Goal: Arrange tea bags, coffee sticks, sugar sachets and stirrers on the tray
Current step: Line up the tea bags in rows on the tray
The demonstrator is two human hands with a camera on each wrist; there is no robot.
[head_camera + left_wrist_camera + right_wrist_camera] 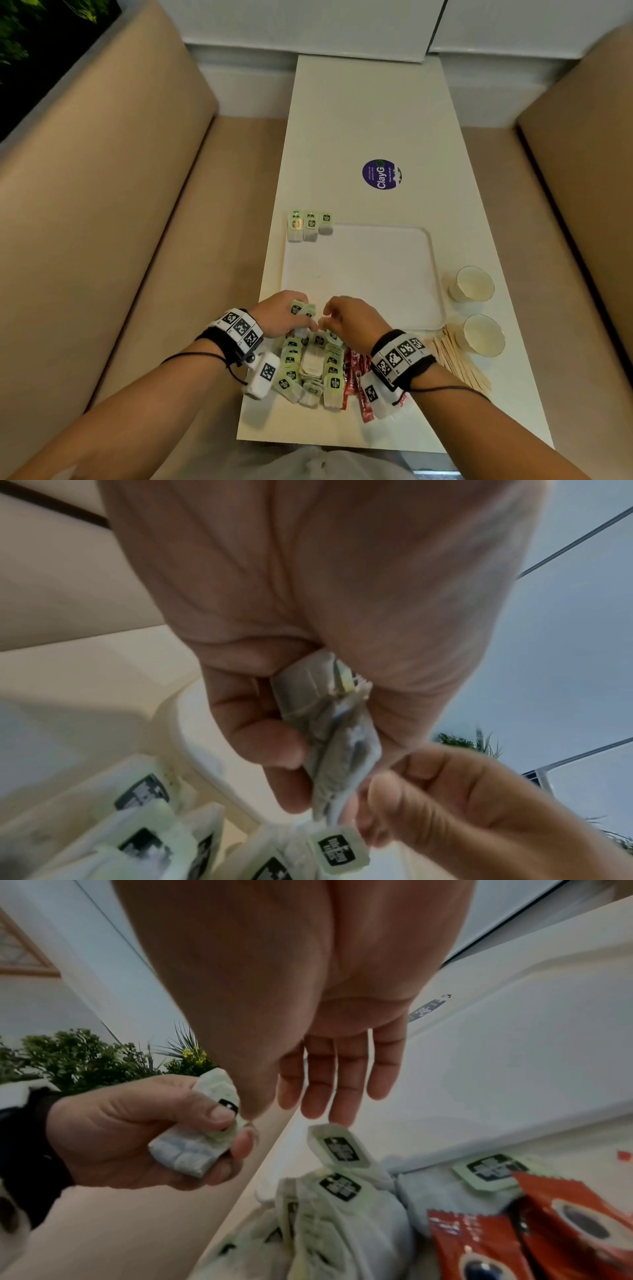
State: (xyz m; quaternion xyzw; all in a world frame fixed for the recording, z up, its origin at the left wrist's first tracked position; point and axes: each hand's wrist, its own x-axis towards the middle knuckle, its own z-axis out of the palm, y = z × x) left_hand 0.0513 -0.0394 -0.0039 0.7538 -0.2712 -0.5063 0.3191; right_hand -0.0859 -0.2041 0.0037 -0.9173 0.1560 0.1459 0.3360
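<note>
Table [359, 120]: long, white, set between two tan benches; a round purple sticker [381, 174] lies near its middle.

Tray [394, 274]: one, white, rounded corners, on the near half of the table. Its floor holds nothing that can be seen.

Tea bags, placed [310, 226]: three, green-tagged, side by side in a row at the tray's far left corner, overlapping its rim.

Tea bags, loose [313, 371]: one pile at the table's near edge, just short of the tray's near rim. The bags overlap too much for a sure count; well over ten tags show.

Coffee sticks [356, 380]: red, lying beside the pile on its right, partly under the right wrist; at least three, exact count unclear.

Stirrers [459, 359]: one fanned bundle of pale wooden sticks near the table's right edge; too many and too close to count.

Cups [474, 284]: two, white, one behind the other along the right edge beside the tray.

Left hand [284, 313]: over the tray's near left corner, fingers and thumb curled round a small bunch of tea bags [329, 723]; at least two tags show.

Right hand [349, 317]: just beside the left hand, above the pile. Fingers [346, 1080] straight and slightly spread in the right wrist view, tips close above an upturned tag [339, 1146]; whether thumb and forefinger pinch the bunch cannot be told.
</note>
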